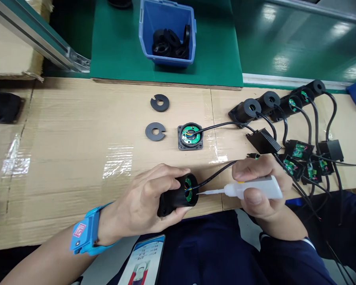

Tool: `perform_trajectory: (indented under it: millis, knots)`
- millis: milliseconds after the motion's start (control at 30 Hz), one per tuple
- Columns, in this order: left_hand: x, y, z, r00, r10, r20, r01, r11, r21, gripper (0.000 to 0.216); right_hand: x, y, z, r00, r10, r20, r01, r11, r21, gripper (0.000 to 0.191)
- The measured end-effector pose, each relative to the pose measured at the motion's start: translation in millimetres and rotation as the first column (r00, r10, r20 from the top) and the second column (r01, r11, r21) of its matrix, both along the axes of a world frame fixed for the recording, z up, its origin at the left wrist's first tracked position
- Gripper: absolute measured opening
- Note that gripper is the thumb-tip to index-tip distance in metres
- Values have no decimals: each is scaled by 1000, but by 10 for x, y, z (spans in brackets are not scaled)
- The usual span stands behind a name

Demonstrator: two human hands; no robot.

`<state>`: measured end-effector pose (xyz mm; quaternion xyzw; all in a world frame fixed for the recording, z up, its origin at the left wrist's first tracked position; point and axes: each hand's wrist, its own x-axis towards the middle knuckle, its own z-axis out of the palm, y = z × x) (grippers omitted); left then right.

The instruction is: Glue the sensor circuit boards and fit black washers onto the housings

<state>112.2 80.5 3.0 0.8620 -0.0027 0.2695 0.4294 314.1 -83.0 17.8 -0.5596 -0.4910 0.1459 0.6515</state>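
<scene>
My left hand (145, 200) is wrapped round a black cylindrical housing (178, 194) lying on its side, its open end with a green circuit board facing right. My right hand (256, 190) grips a white glue bottle (255, 188); its thin nozzle tip reaches the rim of the housing's opening. A black cable runs from the housing up to the right. A blue wrist strap (87, 233) sits on my left wrist.
On the cardboard-covered bench (62, 158) lie two black slotted discs (156, 131), an upright housing with a green board (190, 136), and a row of wired housings with small boards (284, 105) at right. A blue bin of black rings (167, 33) stands behind. A phone (145, 261) rests on my lap.
</scene>
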Motion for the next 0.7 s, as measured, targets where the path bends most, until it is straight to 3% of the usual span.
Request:
perform_trajectory:
  millis: [400,700]
  knots:
    - [7,-3,-17,999,-3,-39,1,999,-51,63,-6,74,175,994,51,91,-49,998,-30,21]
    - [19,-9,2,1000,-13,-29,11,997,-73,70,6,76,177,979,31,200,-23,999,-43,17]
